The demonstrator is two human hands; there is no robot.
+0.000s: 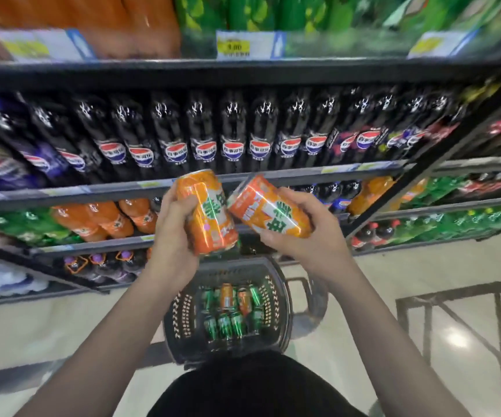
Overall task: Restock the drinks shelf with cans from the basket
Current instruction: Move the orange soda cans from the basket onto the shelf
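Note:
My left hand (173, 236) grips an orange can (210, 215), held nearly upright above the basket. My right hand (312, 233) grips a second orange can (269, 207), tilted with its top toward the left can; the two cans almost touch. Both are raised in front of the drinks shelf (243, 176). Below them on the floor stands a dark plastic basket (282, 299) holding several green cans (225, 325) and two orange cans (226, 294).
Rows of dark cola bottles (234, 136) fill the shelf at hand height. Orange bottles (105, 221) and green bottles stand on the shelf below. Price tags (244, 45) line the top shelf edge. Pale tiled floor (423, 296) lies to the right.

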